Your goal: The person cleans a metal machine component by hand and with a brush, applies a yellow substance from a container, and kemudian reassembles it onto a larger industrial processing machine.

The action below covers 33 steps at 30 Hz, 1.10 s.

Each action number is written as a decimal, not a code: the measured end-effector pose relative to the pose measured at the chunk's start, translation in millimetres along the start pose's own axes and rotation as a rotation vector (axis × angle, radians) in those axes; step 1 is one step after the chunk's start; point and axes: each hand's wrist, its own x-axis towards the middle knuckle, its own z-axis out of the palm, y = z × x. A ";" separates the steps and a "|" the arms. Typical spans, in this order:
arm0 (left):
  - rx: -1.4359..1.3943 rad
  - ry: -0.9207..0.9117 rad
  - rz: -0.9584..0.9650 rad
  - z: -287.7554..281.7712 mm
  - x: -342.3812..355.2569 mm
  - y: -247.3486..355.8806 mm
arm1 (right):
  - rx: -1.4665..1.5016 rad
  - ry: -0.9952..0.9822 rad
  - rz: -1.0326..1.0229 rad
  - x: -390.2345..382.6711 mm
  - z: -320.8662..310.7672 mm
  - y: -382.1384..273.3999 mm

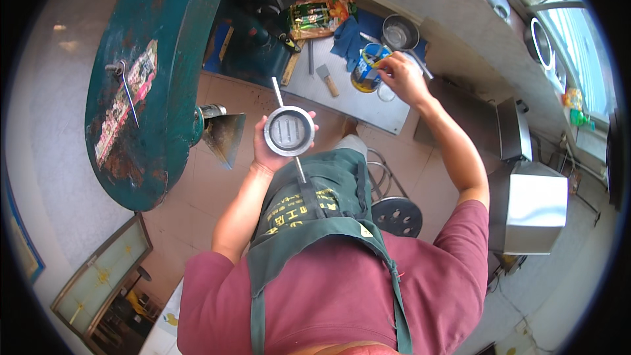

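My left hand [263,144] holds a round metal piece [289,131] with a slotted centre and a rod sticking out at top and bottom; its fingers curl round the ring. My right hand [401,75] is raised at a blue and yellow container [363,77] on the metal worktop [361,112], its fingers pinched at the upper part; exactly what they grip is hard to make out. Beside the container lie a white round lid [386,94], a blue cloth [345,43] and a wooden-handled scraper [327,81]. A steel bowl [401,33] stands behind them.
A large rusty green machine [131,144] rises on the left. An orange packet [319,16] lies at the worktop's back. A round stool [394,217] is below. Metal housings [526,210] stand at the right, under a window [572,46]. A framed panel [98,276] leans lower left.
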 end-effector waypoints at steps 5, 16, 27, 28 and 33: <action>0.060 0.019 -0.123 -54.8 -24.5 -1.9 | 0.095 0.033 0.110 -24.4 139.3 -11.7; -0.003 0.106 -0.128 -164.0 -38.9 4.8 | -0.068 0.114 0.027 -14.9 308.9 13.6; 0.001 0.127 -0.114 -197.3 -33.7 10.4 | -0.082 0.171 0.027 -13.0 341.9 29.0; 0.006 0.126 -0.120 -200.1 -32.8 9.8 | -0.063 0.154 0.045 -15.6 337.7 24.5; 0.090 0.161 -0.164 -202.1 -16.7 -3.9 | 0.354 0.033 0.453 -62.7 310.8 -0.9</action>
